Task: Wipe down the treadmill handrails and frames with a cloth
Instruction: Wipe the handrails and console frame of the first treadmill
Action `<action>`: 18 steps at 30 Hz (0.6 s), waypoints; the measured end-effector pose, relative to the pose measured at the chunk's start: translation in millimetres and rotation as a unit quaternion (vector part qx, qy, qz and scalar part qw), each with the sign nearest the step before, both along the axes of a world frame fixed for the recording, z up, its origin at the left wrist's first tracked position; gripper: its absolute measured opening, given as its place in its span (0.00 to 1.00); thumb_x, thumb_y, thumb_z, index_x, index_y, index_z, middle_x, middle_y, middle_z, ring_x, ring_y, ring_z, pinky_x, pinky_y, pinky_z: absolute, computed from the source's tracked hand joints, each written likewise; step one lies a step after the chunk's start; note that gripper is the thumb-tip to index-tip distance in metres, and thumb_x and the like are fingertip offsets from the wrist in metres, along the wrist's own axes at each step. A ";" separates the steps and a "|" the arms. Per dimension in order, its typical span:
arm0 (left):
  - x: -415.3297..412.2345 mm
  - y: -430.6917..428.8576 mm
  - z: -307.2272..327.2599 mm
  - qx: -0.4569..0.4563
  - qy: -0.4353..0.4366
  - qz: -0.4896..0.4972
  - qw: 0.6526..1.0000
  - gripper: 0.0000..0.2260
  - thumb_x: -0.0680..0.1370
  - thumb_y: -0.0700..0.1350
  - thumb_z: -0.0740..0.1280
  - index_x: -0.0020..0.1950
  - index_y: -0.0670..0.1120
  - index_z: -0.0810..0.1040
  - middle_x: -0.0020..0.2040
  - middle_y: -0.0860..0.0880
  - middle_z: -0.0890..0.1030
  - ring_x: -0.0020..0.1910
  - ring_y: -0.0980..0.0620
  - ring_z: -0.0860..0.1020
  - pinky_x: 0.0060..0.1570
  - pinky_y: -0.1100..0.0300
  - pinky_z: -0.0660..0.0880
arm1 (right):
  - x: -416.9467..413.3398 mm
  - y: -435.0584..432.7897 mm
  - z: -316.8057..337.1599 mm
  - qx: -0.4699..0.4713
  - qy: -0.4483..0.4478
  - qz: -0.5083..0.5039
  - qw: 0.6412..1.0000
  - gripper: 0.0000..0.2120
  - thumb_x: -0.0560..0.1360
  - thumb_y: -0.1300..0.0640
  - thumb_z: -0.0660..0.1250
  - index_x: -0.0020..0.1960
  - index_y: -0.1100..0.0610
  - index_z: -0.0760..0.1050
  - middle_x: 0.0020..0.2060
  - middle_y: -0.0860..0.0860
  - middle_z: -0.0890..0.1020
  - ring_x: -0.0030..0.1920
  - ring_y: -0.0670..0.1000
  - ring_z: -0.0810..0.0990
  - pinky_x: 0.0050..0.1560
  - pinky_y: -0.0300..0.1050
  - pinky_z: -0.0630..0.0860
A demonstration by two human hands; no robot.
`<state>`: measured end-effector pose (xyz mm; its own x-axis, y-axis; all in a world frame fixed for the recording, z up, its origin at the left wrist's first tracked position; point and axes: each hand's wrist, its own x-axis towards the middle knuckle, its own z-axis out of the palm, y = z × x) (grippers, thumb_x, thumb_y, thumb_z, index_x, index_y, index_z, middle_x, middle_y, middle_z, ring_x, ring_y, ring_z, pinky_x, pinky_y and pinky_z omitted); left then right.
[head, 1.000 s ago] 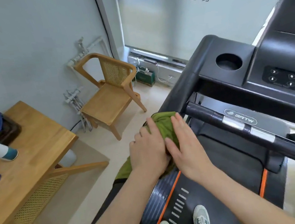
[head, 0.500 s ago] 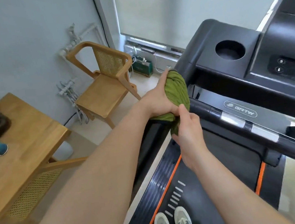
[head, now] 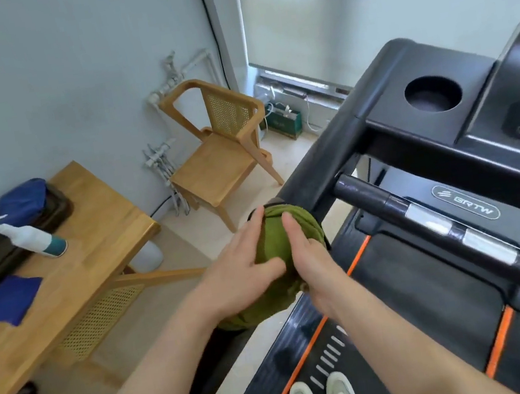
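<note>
Since half a second ago, the green cloth [head: 275,244] has been drawn back down the left handrail [head: 323,161], away from the console end and towards the body, and both hands have been carried down with it. The cloth is now wrapped round the lower stretch of that rail, just below the point where the crossbar [head: 372,196] is joined to it. The grip of the left hand [head: 243,276] is clamped on the cloth, with the fingers curved over its outer side and the thumb laid across the near face. The grip of the right hand [head: 314,262] is closed round the inner side, with the forefinger stretched along the top.

The cloth is judged to be soft, light and limp. It is best held bunched round the rail as a sleeve, with both palms pressed against it, so that it is slid rather than dragged loose. A hanging tail is seen beneath the wrists and could slip free.

The rail is seen as smooth, rounded black plastic with a dull sheen. The crossbar is a glossy tube fitted with silver contact plates. The cloth's weave is shown as ribbed folds. A white spray bottle [head: 29,237] is laid on the wooden tabletop [head: 95,226], well apart from the work
</note>
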<state>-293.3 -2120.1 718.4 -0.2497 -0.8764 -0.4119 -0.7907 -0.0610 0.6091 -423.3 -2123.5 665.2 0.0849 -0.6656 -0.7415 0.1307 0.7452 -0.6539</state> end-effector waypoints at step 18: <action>22.4 18.7 -35.2 -0.154 -0.129 0.025 0.979 0.36 0.71 0.71 0.60 0.70 0.51 0.59 0.57 0.45 0.78 0.54 0.40 0.78 0.52 0.46 0.75 | 62.0 46.8 -9.5 -0.024 -0.139 -0.272 0.952 0.34 0.70 0.25 0.57 0.57 0.52 0.79 0.52 0.52 0.85 0.53 0.53 0.83 0.52 0.50 0.80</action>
<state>-270.9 -2101.4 683.2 -0.1264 -0.9774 -0.1694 -0.9214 0.0524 0.3851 -361.3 -2076.7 655.8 -0.0935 -0.6996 -0.7084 0.6619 0.4878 -0.5691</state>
